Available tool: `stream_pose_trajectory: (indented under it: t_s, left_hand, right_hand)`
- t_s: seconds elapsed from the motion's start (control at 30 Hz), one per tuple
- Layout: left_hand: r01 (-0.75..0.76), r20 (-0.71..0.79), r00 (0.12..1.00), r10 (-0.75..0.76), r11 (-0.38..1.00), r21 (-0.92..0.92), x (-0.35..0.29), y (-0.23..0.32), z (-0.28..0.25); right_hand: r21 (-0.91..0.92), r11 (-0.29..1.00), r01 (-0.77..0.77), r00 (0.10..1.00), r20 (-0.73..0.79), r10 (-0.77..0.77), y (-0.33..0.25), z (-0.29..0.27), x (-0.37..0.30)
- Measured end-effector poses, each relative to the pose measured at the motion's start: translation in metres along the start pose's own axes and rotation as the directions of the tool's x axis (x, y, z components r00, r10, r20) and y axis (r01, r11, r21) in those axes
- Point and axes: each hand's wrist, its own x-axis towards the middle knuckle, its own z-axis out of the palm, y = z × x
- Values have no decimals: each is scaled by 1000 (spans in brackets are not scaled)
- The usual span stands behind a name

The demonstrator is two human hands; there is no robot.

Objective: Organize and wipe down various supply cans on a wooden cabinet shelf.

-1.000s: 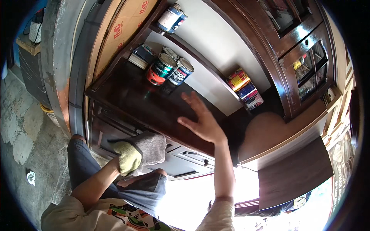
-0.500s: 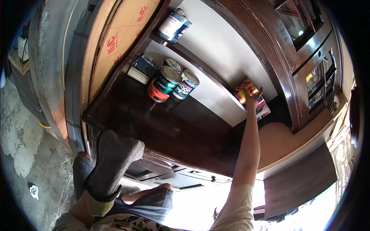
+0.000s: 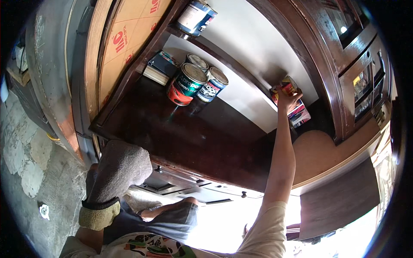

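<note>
The right hand point(image 3: 290, 99) is curled in a grip, its bare forearm point(image 3: 281, 150) stretched out behind it, the covered left hand point(image 3: 125, 167) well to its left.

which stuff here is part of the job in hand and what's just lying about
Apparently in use:
grey cloth mitt with olive cuff, over the left hand
yellow-and-red cylindrical can, right hand around it

Apparently lying about:
green-and-red round metal can
blue-and-white metal can on the upper shelf
crumpled white scrap on the floor
</note>
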Motion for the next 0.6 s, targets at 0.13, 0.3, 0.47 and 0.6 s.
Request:
stream_pose_trajectory:
  t_s: [0.13,0.3,0.47,0.6]
  left_hand:
    - [-24,-7,1000,24,1000,11,-8,2,1]
    - [-46,-48,998,47,999,15,-34,-1,-1]
    - [-44,-71,997,44,999,-2,-55,-13,-2]
    - [-13,-72,997,12,1000,-15,-63,-26,0]
  right_hand:
    - [251,954,162,984,29,-175,-20,-48,-30]
    - [672,738,62,912,262,-314,-47,-124,-107]
    - [736,591,-330,733,594,-330,-60,-173,-202]
    - [698,570,-434,587,699,-408,-65,-193,-262]
